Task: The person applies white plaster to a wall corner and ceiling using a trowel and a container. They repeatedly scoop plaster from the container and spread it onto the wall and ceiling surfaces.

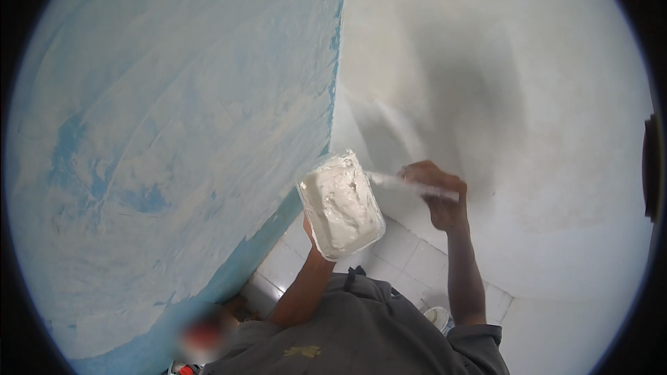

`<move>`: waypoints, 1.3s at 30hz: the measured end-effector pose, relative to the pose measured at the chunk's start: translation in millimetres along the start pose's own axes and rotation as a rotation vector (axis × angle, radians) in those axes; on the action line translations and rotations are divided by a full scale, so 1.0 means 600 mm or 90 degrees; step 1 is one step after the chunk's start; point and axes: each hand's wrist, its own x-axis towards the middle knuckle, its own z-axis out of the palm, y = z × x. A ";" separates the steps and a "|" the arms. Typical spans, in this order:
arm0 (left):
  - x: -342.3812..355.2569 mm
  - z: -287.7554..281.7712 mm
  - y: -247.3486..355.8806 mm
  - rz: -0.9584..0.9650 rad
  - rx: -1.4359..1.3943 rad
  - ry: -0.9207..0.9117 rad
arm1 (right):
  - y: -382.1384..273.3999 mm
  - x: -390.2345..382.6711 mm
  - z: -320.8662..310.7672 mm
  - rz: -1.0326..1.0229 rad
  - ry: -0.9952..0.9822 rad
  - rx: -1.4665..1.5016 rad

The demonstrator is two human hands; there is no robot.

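My left hand (308, 232) holds up a clear rectangular plastic tub (381, 228), its fingers mostly hidden behind and beneath it. Thick white putty (340, 201) fills the tub and is smeared over its far rim. To the right, my right hand (439, 187) is closed around a pale, flat tool that looks like a putty knife (450, 194). Motion smears the tool, and its whitish front end points left at the tub's right edge. Whether it touches the tub I cannot tell.
A blue wall (149, 198), patchily coated in white, rises on the left and meets a white wall (556, 167) at a corner. White floor tiles (392, 246) lie below. A dark brown object (652, 167) stands at the far right edge. A blurred red thing (201, 335) is low left.
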 end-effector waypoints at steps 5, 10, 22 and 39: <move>0.009 0.062 0.001 -0.039 -0.112 -0.003 | 0.013 -0.044 0.028 -0.269 -0.087 -0.121; -0.017 0.098 -0.022 -0.119 -0.029 0.080 | 0.030 -0.083 0.022 -0.320 -0.141 -0.211; -0.021 0.062 -0.002 -0.153 -0.091 -0.044 | 0.088 -0.083 -0.003 -0.268 -0.019 -0.326; 0.012 0.136 -0.060 0.059 0.062 0.015 | -0.112 -0.030 0.063 0.154 0.077 -0.362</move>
